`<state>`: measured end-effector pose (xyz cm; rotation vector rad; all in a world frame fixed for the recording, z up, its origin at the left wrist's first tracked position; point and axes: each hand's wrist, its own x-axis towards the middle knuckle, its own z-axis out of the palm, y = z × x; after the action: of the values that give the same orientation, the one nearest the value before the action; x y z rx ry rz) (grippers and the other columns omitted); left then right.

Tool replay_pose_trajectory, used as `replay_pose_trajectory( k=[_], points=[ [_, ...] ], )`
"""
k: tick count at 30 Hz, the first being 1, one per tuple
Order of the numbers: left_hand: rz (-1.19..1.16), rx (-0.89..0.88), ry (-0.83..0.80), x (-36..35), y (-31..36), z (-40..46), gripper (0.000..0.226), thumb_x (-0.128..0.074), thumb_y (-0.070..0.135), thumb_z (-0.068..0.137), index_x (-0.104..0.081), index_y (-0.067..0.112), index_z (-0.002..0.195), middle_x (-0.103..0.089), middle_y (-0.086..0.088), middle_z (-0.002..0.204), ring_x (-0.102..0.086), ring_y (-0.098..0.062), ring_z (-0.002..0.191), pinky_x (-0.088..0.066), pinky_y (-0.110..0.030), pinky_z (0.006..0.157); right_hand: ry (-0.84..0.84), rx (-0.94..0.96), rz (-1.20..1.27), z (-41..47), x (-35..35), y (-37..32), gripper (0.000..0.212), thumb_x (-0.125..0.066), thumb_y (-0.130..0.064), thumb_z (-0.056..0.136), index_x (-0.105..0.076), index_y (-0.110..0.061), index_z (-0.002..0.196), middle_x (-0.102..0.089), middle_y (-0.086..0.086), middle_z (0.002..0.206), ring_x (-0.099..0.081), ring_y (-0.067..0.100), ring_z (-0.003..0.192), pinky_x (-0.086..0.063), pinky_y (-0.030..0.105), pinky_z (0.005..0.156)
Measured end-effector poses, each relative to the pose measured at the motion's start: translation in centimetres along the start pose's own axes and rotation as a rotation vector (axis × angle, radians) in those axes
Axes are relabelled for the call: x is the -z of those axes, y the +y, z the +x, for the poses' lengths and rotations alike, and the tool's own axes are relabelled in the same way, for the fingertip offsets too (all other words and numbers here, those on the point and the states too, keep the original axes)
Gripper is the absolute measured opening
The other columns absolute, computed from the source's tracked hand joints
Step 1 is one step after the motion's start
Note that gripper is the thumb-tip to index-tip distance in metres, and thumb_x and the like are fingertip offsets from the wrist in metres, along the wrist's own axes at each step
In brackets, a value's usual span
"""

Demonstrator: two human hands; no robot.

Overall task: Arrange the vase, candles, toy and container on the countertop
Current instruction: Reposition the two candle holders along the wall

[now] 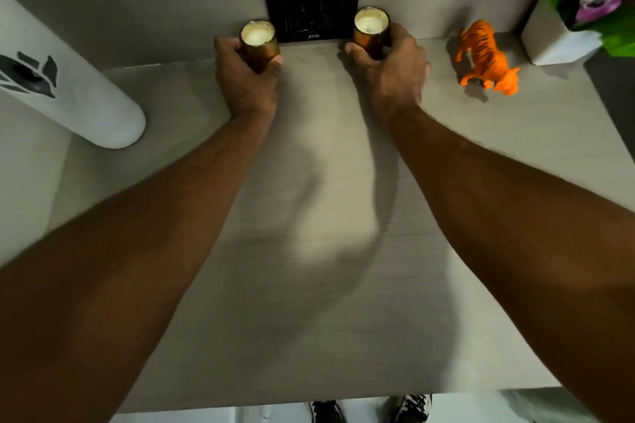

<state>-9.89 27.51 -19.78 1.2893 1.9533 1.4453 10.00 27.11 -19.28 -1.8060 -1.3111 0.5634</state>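
Two amber glass candles stand at the back of the pale countertop [309, 251], by the wall. My left hand [245, 79] wraps around the left candle [258, 38]. My right hand [391, 69] wraps around the right candle [371, 26]. An orange toy tiger [486, 57] stands to the right of my right hand. Further right, at the back corner, a white square vase [553, 38] holds purple flowers with green leaves. A tall white container [68, 79] with a dark leaf print stands at the left edge.
A black wall socket plate [311, 3] sits on the wall between the two candles. The counter's front edge runs along the bottom, with shoes [371, 410] visible on the floor below it.
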Motion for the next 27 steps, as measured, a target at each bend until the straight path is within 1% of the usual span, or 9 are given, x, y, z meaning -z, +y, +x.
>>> replay_pose_trajectory(
  k=[3, 7, 10, 11, 13, 14, 16, 19, 27],
  points=[
    [-0.002, -0.012, -0.012, 0.0, 0.2, -0.2, 0.053, -0.087, 0.015, 0.066, -0.045, 0.015, 0.100, -0.070, -0.015, 0.110, -0.069, -0.028, 0.098, -0.057, -0.046, 0.090, 0.001, -0.004, 0.009, -0.1, 0.1, 0.0, 0.066, -0.081, -0.056, 0.080, -0.060, -0.024, 0.133, -0.071, -0.004, 0.130, -0.062, 0.017, 0.123, -0.042, 0.050, 0.117],
    [-0.039, 0.019, -0.014, 2.1, 0.4, -1.6, 0.082, -0.093, 0.020, 0.059, -0.048, 0.008, 0.126, -0.057, -0.010, 0.129, -0.059, -0.025, 0.117, -0.053, -0.039, 0.104, 0.139, 0.027, 0.102, -1.5, 0.8, -0.5, 0.093, -0.085, -0.061, 0.072, -0.043, -0.015, 0.141, -0.053, 0.005, 0.140, -0.052, 0.018, 0.130, -0.042, 0.052, 0.115],
    [-0.089, 0.071, 0.021, 7.5, -2.5, -5.1, 0.071, -0.090, 0.016, 0.066, -0.050, 0.014, 0.125, -0.056, -0.007, 0.128, -0.059, -0.026, 0.111, -0.058, -0.043, 0.096, 0.260, 0.106, 0.096, -5.2, 1.0, -1.2, 0.080, -0.069, -0.068, 0.081, -0.049, -0.008, 0.130, -0.052, 0.013, 0.127, -0.051, 0.022, 0.117, -0.044, 0.051, 0.104],
    [-0.106, 0.090, 0.073, 9.8, -3.8, -6.2, 0.067, -0.088, 0.014, 0.068, -0.051, 0.014, 0.124, -0.056, -0.007, 0.126, -0.059, -0.026, 0.108, -0.059, -0.047, 0.095, 0.182, 0.198, 0.027, -7.0, 0.8, -1.5, 0.077, -0.063, -0.070, 0.083, -0.050, -0.009, 0.129, -0.052, 0.015, 0.126, -0.051, 0.027, 0.116, -0.041, 0.046, 0.102],
    [-0.083, 0.097, 0.287, 14.7, -5.9, -7.0, 0.070, -0.085, 0.013, 0.067, -0.050, 0.010, 0.127, -0.055, -0.012, 0.125, -0.058, -0.029, 0.109, -0.056, -0.053, 0.095, -0.165, 0.515, -0.181, -11.1, -1.4, -3.4, 0.082, -0.054, -0.075, 0.083, -0.045, -0.013, 0.136, -0.051, 0.019, 0.134, -0.050, 0.035, 0.121, -0.038, 0.046, 0.101],
    [-0.038, 0.090, 0.398, 16.4, -6.5, -6.5, 0.075, -0.086, 0.015, 0.064, -0.049, 0.005, 0.129, -0.054, -0.017, 0.127, -0.056, -0.034, 0.112, -0.054, -0.054, 0.097, -0.355, 0.646, -0.298, -12.9, -3.0, -4.4, 0.087, -0.049, -0.080, 0.082, -0.040, -0.018, 0.143, -0.046, 0.021, 0.143, -0.048, 0.039, 0.127, -0.037, 0.054, 0.105],
    [0.113, 0.026, 0.511, 18.3, -7.1, -4.7, 0.091, -0.090, 0.024, 0.059, -0.046, -0.007, 0.132, -0.051, -0.028, 0.130, -0.052, -0.045, 0.120, -0.045, -0.052, 0.107, -0.574, 0.656, -0.523, -15.5, -6.6, -6.8, 0.097, -0.035, -0.090, 0.080, -0.019, -0.034, 0.156, -0.024, 0.018, 0.165, -0.030, 0.046, 0.147, -0.024, 0.072, 0.115],
    [0.210, -0.002, 0.468, 18.3, -6.5, -1.7, 0.106, -0.093, 0.038, 0.056, -0.041, -0.009, 0.136, -0.047, -0.029, 0.138, -0.047, -0.048, 0.129, -0.040, -0.055, 0.112, -0.604, 0.515, -0.703, -16.6, -9.9, -8.4, 0.096, -0.015, -0.096, 0.079, 0.003, -0.046, 0.159, 0.006, 0.007, 0.174, 0.005, 0.049, 0.157, 0.005, 0.083, 0.116],
    [0.223, -0.016, 0.445, 16.5, -6.2, 2.6, 0.105, -0.091, 0.039, 0.059, -0.041, -0.006, 0.139, -0.049, -0.025, 0.138, -0.048, -0.040, 0.129, -0.032, -0.034, 0.111, -0.634, 0.528, -0.804, -16.4, -9.9, -8.5, 0.095, -0.003, -0.095, 0.080, 0.010, -0.043, 0.159, 0.010, 0.008, 0.174, 0.014, 0.049, 0.156, 0.003, 0.086, 0.113]
  ],
)
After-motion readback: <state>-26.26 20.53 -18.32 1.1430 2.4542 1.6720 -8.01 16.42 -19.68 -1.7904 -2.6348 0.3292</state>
